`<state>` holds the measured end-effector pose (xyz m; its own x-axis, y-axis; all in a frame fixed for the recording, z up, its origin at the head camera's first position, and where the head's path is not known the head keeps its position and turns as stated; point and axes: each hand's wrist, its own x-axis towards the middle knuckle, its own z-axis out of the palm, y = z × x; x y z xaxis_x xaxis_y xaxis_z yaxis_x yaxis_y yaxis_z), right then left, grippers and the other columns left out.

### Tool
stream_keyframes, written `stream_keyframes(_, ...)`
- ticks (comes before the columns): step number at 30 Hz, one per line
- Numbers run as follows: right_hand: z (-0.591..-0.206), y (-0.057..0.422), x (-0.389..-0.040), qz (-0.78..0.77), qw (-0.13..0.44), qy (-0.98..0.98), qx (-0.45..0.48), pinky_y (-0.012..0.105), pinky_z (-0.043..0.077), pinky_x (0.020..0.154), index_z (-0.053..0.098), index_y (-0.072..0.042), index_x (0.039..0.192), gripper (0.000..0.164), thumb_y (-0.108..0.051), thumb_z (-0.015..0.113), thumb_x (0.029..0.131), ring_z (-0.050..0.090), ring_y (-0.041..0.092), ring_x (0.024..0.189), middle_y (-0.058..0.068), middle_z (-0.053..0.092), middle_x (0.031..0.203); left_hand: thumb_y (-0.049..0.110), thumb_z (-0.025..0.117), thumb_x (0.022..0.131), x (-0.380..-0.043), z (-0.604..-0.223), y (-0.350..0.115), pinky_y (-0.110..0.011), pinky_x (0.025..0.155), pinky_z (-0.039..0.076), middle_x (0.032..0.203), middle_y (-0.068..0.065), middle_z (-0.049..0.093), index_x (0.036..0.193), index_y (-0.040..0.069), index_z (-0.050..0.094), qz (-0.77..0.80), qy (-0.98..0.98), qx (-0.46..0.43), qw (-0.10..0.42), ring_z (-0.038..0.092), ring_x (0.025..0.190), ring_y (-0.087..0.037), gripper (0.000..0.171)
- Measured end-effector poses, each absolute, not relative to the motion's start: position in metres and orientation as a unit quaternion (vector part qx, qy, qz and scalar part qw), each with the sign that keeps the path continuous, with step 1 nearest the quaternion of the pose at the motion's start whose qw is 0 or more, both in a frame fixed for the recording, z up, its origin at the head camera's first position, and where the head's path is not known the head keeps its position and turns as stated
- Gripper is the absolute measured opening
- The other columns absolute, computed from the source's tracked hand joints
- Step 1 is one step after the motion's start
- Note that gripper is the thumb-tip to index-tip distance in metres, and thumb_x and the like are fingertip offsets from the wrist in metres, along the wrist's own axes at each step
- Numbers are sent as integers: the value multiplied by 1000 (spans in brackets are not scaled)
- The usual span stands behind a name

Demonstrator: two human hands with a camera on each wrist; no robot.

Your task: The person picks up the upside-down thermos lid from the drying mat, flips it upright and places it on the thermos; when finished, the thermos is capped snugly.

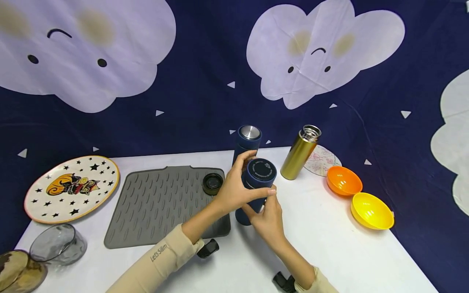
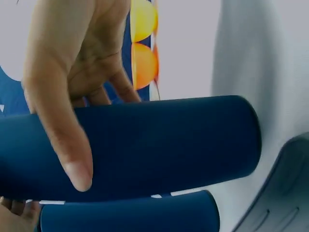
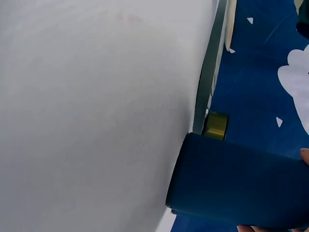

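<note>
Both hands are on a navy thermos bottle (image 1: 261, 181), whose round black end with pale lettering faces up. My left hand (image 1: 234, 185) grips it near the top, thumb across the front and fingers behind. Lower down, my right hand (image 1: 269, 221) grips the same bottle; its thumb lies along the side in the left wrist view. The bottle leans slightly, and I cannot tell whether its lower end touches the table. Just behind stands a second navy thermos bottle (image 1: 248, 140) with a silver top. A round black lid (image 1: 213, 184) lies on the grey mat (image 1: 165, 203).
To the right are an uncapped gold thermos bottle (image 1: 300, 154), a floral disc (image 1: 322, 160), an orange bowl (image 1: 344, 180) and a yellow bowl (image 1: 372, 211). At left sit a star-patterned plate (image 1: 73, 189), a clear glass bowl (image 1: 58, 244) and an amber glass bowl (image 1: 22, 270).
</note>
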<state>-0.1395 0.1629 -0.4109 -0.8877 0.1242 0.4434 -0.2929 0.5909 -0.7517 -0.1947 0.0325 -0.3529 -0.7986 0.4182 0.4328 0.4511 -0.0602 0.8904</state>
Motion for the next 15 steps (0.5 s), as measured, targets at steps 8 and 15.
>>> stream_keyframes(8,-411,164,-138,456,228,-858,58,52,53,88,42,-4,130,71,-12,87,74,64,33,111,16,63,119,13,67,75,-194,-350,35,-49,113,34,152,-15,37,152,8,20,-694,-630,-346,-47,43,134,-30,90)
stream_keyframes(15,-412,164,-140,453,233,-859,55,51,55,85,44,-5,126,69,-10,87,72,66,33,105,17,63,118,14,68,76,-191,-354,39,-45,104,44,137,-16,51,146,8,31,-667,-680,-300,41,53,120,-28,80)
